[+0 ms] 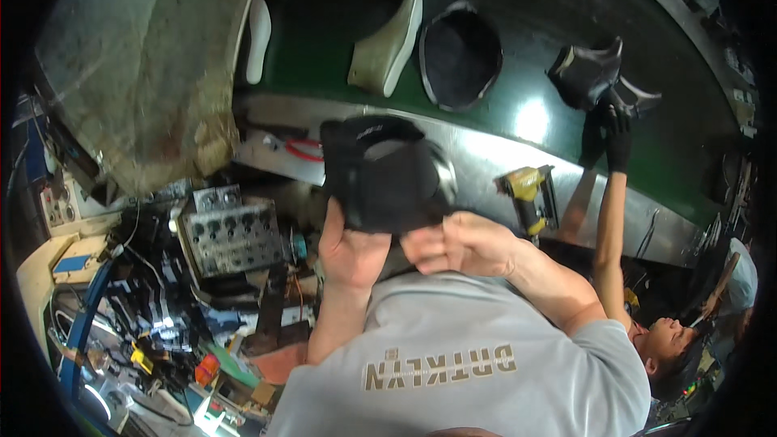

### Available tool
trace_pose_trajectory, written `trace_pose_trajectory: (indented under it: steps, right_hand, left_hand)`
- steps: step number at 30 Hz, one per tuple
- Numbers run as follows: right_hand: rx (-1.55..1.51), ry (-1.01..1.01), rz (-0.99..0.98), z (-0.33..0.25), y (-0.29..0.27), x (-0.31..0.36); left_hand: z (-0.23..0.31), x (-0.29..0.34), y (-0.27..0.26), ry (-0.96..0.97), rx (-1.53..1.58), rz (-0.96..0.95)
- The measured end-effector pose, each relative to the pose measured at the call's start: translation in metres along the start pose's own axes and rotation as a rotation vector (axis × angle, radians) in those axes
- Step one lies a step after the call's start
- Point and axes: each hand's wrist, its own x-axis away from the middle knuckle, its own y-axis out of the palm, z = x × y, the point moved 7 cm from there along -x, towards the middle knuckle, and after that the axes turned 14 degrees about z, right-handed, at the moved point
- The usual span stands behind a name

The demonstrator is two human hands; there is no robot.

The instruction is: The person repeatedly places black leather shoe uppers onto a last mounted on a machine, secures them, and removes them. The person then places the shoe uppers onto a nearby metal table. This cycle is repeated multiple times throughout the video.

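Left hand is cupped at the lower left of a black, soft-looking, boot-like upper with a shiny curved edge, its thumb along the side and its fingers hidden behind; it has hold of the piece. The right hand has its fingers half curled at the upper's lower right edge; whether it grips or only touches cannot be told. The upper is raised in front of the chest, near the bright metal edging of a long, dark green surface.

A red-handled tool lies on that edging, just left of the upper in view. To the right is a yellow-and-black, pistol-shaped tool. Farther back on the surface stand a cream, wedge-shaped sole and, just beside it, a black, open-topped upper. A co-worker's black-gloved hand reaches glossy black footwear pieces.
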Motion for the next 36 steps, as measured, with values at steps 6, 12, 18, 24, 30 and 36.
trace_pose_trajectory:
  steps: [6, 12, 18, 24, 30, 36]
  right_hand:
    - [0.364, -0.504, 0.556, -0.125, -0.072, -0.019]
    - [0.343, -0.987, 0.693, -0.325, -0.086, -0.086]
    - [0.786, -1.267, 1.056, -0.513, -0.065, -0.197]
    - [1.033, -1.039, 1.704, -0.580, -0.075, -0.288]
    - [0.910, -1.096, 1.372, -0.577, -0.086, -0.276]
    - [1.381, -1.597, 0.909, -0.481, 0.053, -0.161]
  left_hand:
    - [0.056, -0.012, -0.041, 0.141, -0.081, 0.203]
    - [0.095, -0.019, -0.061, 0.284, -0.213, 0.324]
    - [0.121, -0.016, -0.084, 0.384, -0.243, 0.471]
    - [0.129, 0.001, -0.072, 0.482, -0.469, 0.568]
    - [0.151, 0.024, -0.085, 0.519, -0.550, 0.650]
    - [0.169, 0.042, -0.099, 0.500, -0.818, 0.743]
